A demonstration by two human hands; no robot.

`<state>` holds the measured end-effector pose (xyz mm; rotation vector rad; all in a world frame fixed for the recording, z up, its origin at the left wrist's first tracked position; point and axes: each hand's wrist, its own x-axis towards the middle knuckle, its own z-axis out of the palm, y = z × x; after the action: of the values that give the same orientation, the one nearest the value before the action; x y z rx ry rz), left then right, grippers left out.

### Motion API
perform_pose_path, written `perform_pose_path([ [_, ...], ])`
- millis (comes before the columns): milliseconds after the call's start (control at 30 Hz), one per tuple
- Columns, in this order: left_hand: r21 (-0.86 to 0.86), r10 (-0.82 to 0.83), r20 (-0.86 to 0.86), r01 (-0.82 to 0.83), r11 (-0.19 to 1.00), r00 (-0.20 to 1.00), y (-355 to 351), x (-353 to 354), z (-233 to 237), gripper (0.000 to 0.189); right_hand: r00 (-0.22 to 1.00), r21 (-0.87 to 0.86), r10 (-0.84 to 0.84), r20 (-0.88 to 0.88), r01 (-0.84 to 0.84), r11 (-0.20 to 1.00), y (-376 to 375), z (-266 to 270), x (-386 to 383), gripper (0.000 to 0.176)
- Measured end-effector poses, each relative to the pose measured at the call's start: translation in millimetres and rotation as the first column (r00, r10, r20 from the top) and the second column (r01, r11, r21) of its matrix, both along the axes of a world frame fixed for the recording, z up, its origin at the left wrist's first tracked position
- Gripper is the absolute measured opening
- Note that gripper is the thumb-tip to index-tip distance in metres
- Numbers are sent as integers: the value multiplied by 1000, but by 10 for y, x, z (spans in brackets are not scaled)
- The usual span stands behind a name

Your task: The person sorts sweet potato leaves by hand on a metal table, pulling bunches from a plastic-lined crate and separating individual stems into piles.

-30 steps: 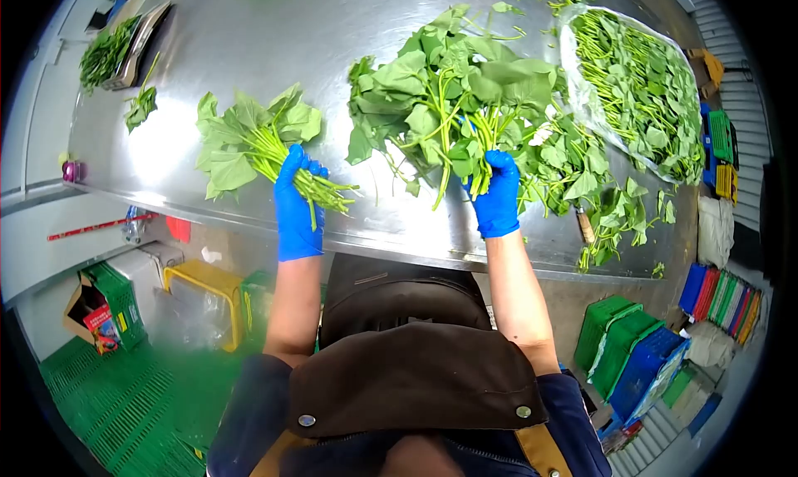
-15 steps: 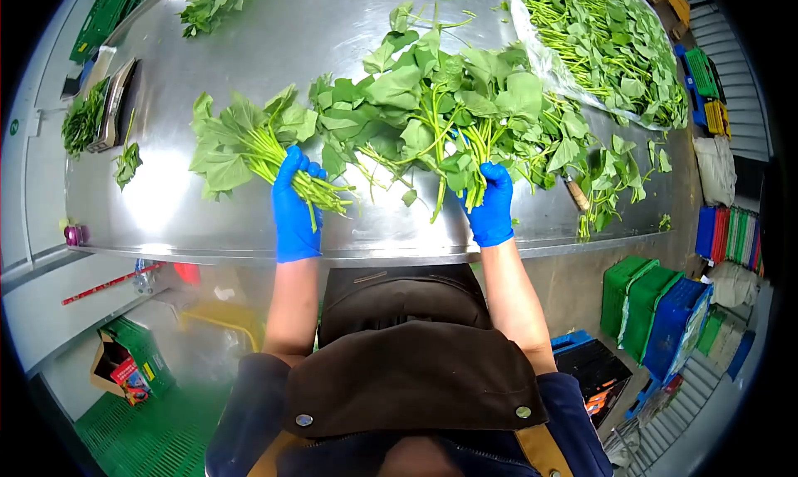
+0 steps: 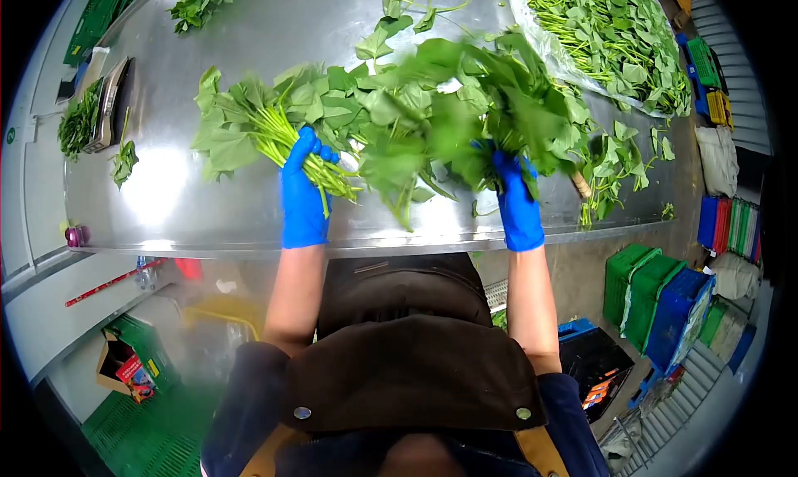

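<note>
My left hand (image 3: 304, 190), in a blue glove, is closed around the stems of a bunch of leafy greens (image 3: 241, 132), whose leaves point left and stem ends point right. My right hand (image 3: 517, 192), also gloved in blue, grips leafy stems (image 3: 507, 103) near the table's front edge. Their leaves are smeared by motion and hide part of the fingers. Between and behind my hands lies a loose heap of greens (image 3: 332, 103) on the metal table (image 3: 274, 28). Just right of my right hand, a brown handle (image 3: 580, 186) shows among the leaves.
A large pile of greens on clear plastic (image 3: 607, 44) fills the back right. More greens (image 3: 199, 3) lie at the back left, near a box (image 3: 115, 103) at the left edge. Green crates (image 3: 636, 286) and a blue crate (image 3: 682, 311) stand right of the table.
My right hand has moved right with its greens, which now spread wider and are blurred. My left hand, still holding its bunch, has shifted slightly right and away from me.
</note>
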<state>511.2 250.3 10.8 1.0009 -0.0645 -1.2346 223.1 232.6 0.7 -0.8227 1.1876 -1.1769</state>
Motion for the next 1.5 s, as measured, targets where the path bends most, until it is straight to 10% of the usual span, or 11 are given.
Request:
perform_pose_path([
  [67, -31, -15, -3, 15, 999, 1000, 1, -7, -34, 11, 988, 174, -133, 72, 119, 978, -146, -183, -155, 34],
  [133, 9, 14, 27, -15, 1000, 1000, 35, -4, -11, 11, 895, 202, 36, -444, 61, 977, -172, -573, -539, 45],
  [200, 40, 52, 66, -55, 998, 996, 72, 31, -21, 11, 378, 199, 223, -899, -101, 975, -100, -369, -602, 51],
  [300, 73, 92, 86, -98, 992, 992, 163, 124, -55, 12, 54, 170, 178, -983, -124, 978, 44, 61, -538, 46],
  [500, 117, 80, 113, -93, 989, 990, 372, 180, -149, 17, 200, 466, 733, -651, -657, 593, 234, 77, 648, 51],
  [667, 136, 84, 124, -101, 986, 989, 414, 118, -96, 16, 247, 345, 591, -768, -617, 707, 349, -558, 988, 34],
  [767, 92, 37, 187, -55, 994, 982, 480, 112, -52, 16, 817, 147, 531, -223, -510, 847, 335, -451, 836, 33],
  [833, 90, -26, 236, 5, 996, 971, 477, 72, 19, 17, 911, 131, 401, 99, -412, 902, 219, -26, 777, 29],
  [1100, 157, -249, 394, 202, 967, 885, 169, -441, 301, 15, 925, 128, 363, 108, -375, 918, 14, 150, 668, 22],
  [1300, 161, -292, 424, 246, 956, 857, 29, -652, 303, 19, 784, 35, 522, -336, -543, 839, 35, 201, 678, 19],
  [1500, 99, -25, 318, -7, 995, 948, -22, -681, 200, 17, 929, 5, 260, -261, -268, 963, 79, 305, 721, 17],
])
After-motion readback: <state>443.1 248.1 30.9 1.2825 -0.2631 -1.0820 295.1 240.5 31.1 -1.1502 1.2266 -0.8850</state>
